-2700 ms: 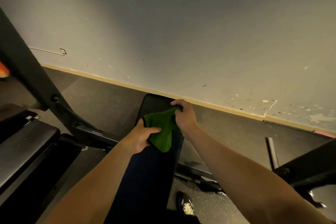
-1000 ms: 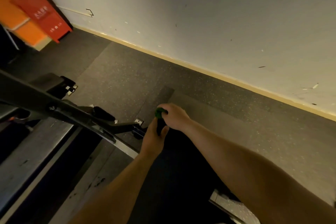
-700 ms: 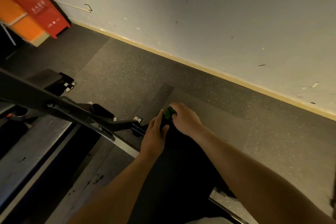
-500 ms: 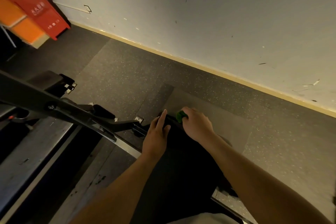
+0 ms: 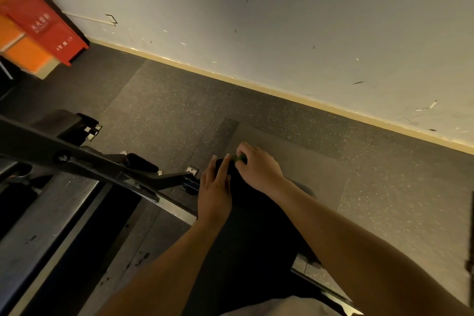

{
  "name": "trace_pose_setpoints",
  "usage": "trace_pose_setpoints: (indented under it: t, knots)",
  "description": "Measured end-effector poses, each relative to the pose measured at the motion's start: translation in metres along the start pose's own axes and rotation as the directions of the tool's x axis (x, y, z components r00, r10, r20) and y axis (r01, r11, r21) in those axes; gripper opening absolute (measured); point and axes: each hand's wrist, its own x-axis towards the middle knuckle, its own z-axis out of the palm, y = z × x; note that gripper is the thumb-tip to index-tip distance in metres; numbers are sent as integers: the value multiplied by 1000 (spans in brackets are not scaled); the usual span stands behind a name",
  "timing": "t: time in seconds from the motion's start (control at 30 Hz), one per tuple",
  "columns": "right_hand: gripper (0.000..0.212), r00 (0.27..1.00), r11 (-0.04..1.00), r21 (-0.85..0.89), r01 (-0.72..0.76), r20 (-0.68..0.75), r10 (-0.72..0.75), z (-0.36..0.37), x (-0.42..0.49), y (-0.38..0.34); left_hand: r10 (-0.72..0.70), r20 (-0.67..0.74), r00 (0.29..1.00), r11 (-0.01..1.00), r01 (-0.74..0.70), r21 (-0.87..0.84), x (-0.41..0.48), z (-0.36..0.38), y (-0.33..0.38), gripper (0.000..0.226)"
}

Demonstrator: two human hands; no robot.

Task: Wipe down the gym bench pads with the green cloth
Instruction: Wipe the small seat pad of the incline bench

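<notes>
A black bench pad runs from below me toward the wall. At its far end my right hand is closed around the green cloth, of which only a small bit shows between the fingers. My left hand lies flat on the pad's far left corner, fingers stretched out and holding nothing, its fingertips next to the cloth.
A dark metal frame bar crosses on the left above a grey platform. A red box stands in the far left corner by the white wall. Speckled rubber flooring surrounds the bench.
The cloth, spread out 2.7 s ago, is now bunched inside my right hand, which has shifted right along the pad's far edge. My left hand has flattened on the pad.
</notes>
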Motion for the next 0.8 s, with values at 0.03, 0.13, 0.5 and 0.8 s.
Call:
trace_pose_setpoints:
  t: [0.03,0.13,0.5,0.8]
  knots:
    - [5,1000,1000,-18,-23,-17,23,-4,-8,7,4,-4,1000,1000,-4,5,-1,-1,2,52]
    - [5,993,993,-68,-99,-78,94,-13,-27,24,-8,16,1000,1000,8,3,0,-4,0,51]
    - [8,999,998,41,38,-38,-36,14,8,-14,-73,23,997,982,76,-174,9,4,1,54]
    - [8,983,986,-29,-166,-90,163,-15,-34,26,-48,98,994,996,55,-75,-9,8,9,74]
